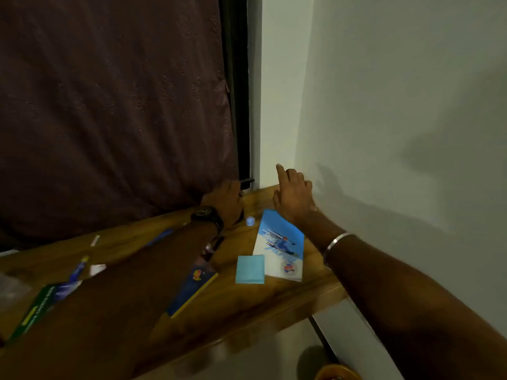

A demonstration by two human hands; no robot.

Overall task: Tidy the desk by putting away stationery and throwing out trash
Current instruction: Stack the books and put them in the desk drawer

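Observation:
My left hand [225,201], with a black watch on the wrist, is at the desk's far edge by the curtain, fingers curled around a dark object [247,181] that is mostly hidden. My right hand [293,196] hovers over the far right corner, fingers apart, index finger raised, holding nothing. Between my arms lie a small pale blue cap [250,221], a blue and white booklet [282,248] and a light blue sticky-note pad [250,269]. A blue book with a yellow edge [192,289] pokes out from under my left forearm.
The wooden desk [247,303] meets a white wall [397,133] on the right and a dark curtain [109,119] behind. On the left lie a green book [35,311], a blue pen [79,267] and white paper scraps [97,269]. A round brown object [334,373] sits on the floor.

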